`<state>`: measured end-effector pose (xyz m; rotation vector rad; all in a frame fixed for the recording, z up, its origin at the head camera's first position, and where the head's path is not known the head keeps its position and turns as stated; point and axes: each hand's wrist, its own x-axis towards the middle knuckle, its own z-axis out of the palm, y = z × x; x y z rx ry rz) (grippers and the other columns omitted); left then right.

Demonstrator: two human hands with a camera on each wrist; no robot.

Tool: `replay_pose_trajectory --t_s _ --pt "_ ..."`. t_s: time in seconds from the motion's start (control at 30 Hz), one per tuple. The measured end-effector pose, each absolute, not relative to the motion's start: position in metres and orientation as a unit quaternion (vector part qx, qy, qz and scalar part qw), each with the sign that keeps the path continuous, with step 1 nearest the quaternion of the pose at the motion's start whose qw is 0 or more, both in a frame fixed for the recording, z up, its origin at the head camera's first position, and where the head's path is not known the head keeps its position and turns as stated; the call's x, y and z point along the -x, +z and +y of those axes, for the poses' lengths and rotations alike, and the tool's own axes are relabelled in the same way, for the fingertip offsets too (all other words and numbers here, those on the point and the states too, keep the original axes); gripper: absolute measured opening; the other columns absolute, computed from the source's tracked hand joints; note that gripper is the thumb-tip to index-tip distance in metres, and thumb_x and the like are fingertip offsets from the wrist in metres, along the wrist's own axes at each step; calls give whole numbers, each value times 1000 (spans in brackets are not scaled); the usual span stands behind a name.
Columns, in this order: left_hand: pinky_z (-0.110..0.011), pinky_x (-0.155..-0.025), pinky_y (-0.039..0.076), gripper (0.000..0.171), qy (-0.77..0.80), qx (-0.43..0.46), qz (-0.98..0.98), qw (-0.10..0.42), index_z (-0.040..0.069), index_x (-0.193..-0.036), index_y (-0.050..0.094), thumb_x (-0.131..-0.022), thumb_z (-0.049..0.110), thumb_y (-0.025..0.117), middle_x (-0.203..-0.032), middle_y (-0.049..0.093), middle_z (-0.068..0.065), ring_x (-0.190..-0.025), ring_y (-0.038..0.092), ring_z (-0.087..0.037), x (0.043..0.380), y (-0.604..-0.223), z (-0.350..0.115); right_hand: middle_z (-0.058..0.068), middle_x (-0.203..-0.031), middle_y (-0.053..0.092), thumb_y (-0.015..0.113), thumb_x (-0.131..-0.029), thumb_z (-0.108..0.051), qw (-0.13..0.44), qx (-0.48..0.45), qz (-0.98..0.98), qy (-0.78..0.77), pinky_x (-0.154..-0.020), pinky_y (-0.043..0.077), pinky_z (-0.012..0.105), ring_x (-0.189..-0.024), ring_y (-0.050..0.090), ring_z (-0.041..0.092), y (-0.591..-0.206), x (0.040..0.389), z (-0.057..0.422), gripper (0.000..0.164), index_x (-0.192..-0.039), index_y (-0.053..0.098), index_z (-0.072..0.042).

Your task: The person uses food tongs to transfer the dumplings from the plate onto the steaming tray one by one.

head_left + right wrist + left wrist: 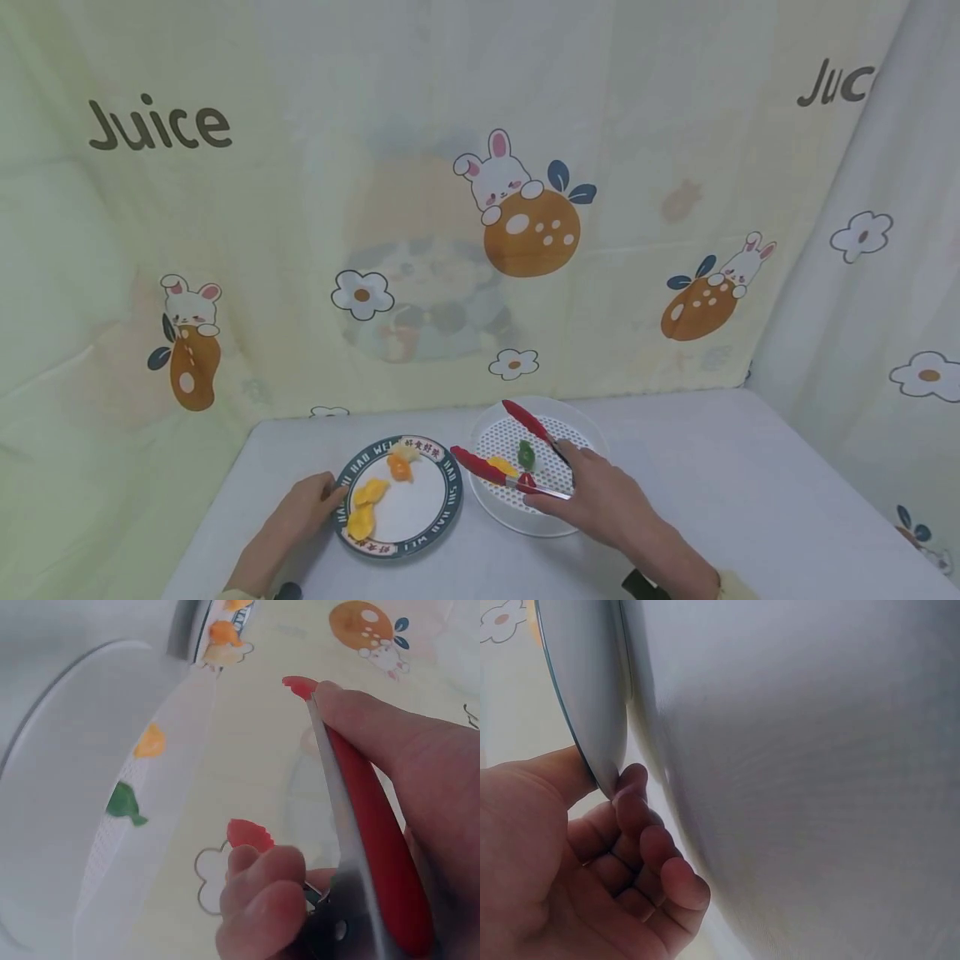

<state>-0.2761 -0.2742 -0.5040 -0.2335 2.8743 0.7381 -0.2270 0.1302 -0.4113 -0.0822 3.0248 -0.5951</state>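
My left hand (303,504) pinches the left rim of a round plate (417,512), thumb over the edge and fingertips underneath; the left wrist view shows the plate's underside. On the plate lie yellow dumpling-shaped pieces (362,522), an orange piece (400,468) and a pale one (406,451). My right hand (603,496) grips red-and-silver tongs (480,465), their arms spread wide with nothing between the tips. Below the tongs stands a round white perforated tray (517,521). It holds a yellow piece (501,464), a green piece (527,456) and a partly hidden red piece (527,481).
A white-covered table (697,475) carries the plate and tray side by side. Behind it hangs a pale printed curtain (420,108), and another curtain panel (870,308) borders the right side.
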Motion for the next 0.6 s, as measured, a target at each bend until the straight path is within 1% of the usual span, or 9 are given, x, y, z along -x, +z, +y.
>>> replay_pose_trajectory --t_s 0.1,0.17,0.33,0.43,0.6 --pt "-28 -61 40 25 248 80 962 82 8 -85 57 -102 26 58 -75 53 -4 -71 49 -16 277 -504 -275 14 -137 60 80 -64 -72 21 28 979 -199 -78 60 45 -105 62 27 -412 229 121 107 -148 47 -14" --pt "-28 -61 40 25 249 81 962 83 8 -85 57 -102 26 58 -75 54 -4 -71 49 -16 277 -505 -275 14 -138 59 81 -65 -70 16 32 979 -201 -79 60 49 -109 62 29 -414 231 114 105 -147 48 -14" --pt "-28 -60 40 25 250 80 961 83 8 -85 57 -102 27 58 -74 54 -4 -70 49 -16 278 -506 -275 15 -140 58 83 -68 -64 15 40 976 -214 -82 59 49 -114 61 30 -417 235 96 102 -147 47 -10" --pt "-28 -60 40 25 252 80 961 82 9 -85 57 -102 27 58 -74 54 -4 -70 49 -16 278 -506 -275 15 -141 57 82 -69 -65 19 44 975 -215 -87 58 52 -114 61 29 -421 237 83 102 -147 46 -10" --pt "-28 -60 40 25 256 78 960 83 9 -85 57 -102 27 58 -74 53 -4 -70 49 -16 277 -505 -275 16 -144 55 79 -69 -69 30 60 974 -215 -88 56 55 -115 61 32 -428 237 61 103 -148 45 -11"
